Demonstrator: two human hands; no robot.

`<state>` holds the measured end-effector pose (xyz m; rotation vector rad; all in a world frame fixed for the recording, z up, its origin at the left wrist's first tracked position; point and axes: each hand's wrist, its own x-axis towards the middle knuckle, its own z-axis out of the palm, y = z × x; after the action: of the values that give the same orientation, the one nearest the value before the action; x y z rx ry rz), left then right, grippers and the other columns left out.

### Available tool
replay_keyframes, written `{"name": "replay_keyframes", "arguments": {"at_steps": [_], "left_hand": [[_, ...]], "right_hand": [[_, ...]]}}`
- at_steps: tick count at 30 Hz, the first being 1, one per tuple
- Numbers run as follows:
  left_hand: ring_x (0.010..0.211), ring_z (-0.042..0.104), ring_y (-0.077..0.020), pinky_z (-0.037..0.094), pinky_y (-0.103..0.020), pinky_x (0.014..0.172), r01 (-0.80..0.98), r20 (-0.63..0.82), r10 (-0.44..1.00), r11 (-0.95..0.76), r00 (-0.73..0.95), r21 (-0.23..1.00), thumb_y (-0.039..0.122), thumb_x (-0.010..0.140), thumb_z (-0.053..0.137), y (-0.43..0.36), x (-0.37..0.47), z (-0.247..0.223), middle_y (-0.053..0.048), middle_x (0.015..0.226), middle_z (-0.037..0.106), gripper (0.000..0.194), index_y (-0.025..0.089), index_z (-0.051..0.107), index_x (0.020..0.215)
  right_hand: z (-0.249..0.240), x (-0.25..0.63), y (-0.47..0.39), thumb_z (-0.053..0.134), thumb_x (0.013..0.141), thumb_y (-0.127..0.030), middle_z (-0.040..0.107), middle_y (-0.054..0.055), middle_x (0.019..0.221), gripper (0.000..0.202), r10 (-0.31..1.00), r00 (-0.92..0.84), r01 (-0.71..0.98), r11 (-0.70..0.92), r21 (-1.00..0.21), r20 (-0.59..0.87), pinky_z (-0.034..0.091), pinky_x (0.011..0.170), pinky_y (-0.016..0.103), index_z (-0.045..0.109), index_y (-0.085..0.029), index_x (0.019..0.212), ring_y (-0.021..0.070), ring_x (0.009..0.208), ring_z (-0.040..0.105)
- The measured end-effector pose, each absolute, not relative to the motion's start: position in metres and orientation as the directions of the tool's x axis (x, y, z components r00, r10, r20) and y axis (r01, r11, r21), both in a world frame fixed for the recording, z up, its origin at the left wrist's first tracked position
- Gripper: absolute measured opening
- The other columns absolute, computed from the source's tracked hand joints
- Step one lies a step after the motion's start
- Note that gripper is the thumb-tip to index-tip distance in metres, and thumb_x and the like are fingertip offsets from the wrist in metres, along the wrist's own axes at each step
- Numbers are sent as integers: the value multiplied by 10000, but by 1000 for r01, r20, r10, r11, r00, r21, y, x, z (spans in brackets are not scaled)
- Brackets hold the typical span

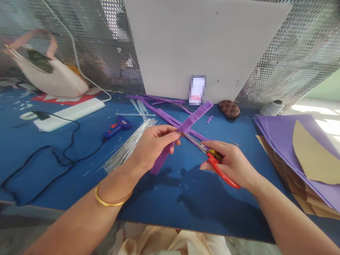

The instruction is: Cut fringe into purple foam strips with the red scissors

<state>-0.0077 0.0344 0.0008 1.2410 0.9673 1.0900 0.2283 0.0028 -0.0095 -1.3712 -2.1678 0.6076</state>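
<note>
My left hand [159, 145] pinches a purple strip [195, 116] between thumb and fingers. The strip runs diagonally, its upper end pointing up to the right and its lower end hanging below the hand. In my right hand [228, 159] are scissors [221, 173] with red handles. Their blades point up to the left, and the tips meet the strip's edge beside my left thumb. Whether the blades are parted there is too small to tell. Behind the hands, more purple strips [167, 117] lie on the blue table [164, 209].
Left of my hands lie silver wires [129, 147], a blue glue gun [117, 127] with a black cord, a white power strip [70, 115] and a white bag [53, 76]. Behind stand a phone [197, 90] and a checkered pouch [229, 109]. Purple sheets [281, 141] are stacked at right.
</note>
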Motion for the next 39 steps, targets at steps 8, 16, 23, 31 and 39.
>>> {"name": "replay_keyframes", "arguments": {"at_steps": [8, 16, 23, 31, 39], "left_hand": [[467, 523, -68, 429, -184, 475, -75, 4, 978, 12, 210, 997, 303, 753, 738, 34, -8, 2, 10, 622, 647, 131, 174, 715, 748], [470, 514, -80, 423, -208, 482, -62, -11, 980, 24, 200, 998, 308, 733, 738, 33, -7, 2, 5, 630, 647, 135, 178, 715, 760], [471, 511, -83, 416, -213, 480, -60, -16, 980, 29, 200, 998, 307, 715, 746, 34, -7, 2, 8, 622, 641, 141, 176, 705, 747], [482, 531, -80, 428, -202, 488, -104, -21, 977, 43, 211, 994, 289, 725, 745, 34, -7, 0, 7, 645, 658, 125, 179, 711, 773], [494, 540, -84, 438, -201, 494, -91, -38, 975, 59, 220, 994, 323, 736, 738, 33, -7, 2, 3, 660, 662, 150, 180, 713, 773]], "right_hand": [[-7, 229, 3, 731, 757, -503, 670, 18, 865, 474, 902, -382, 700, 426, -573, 202, 432, 582, 251, 668, -231, 1141, 136, 636, 539], [-4, 229, 2, 711, 769, -519, 680, 40, 856, 471, 894, -396, 708, 442, -551, 207, 444, 587, 261, 681, -211, 1124, 150, 646, 554], [-3, 228, 2, 709, 772, -520, 648, 17, 772, 457, 892, -402, 699, 443, -561, 204, 430, 563, 245, 687, -207, 1103, 131, 598, 510], [-2, 229, 3, 722, 747, -541, 675, 29, 817, 491, 903, -378, 709, 423, -564, 203, 450, 590, 250, 695, -212, 1112, 143, 629, 547], [-2, 230, 3, 714, 755, -537, 691, 57, 898, 500, 911, -364, 718, 408, -564, 195, 476, 632, 272, 692, -208, 1131, 173, 698, 601]]}}
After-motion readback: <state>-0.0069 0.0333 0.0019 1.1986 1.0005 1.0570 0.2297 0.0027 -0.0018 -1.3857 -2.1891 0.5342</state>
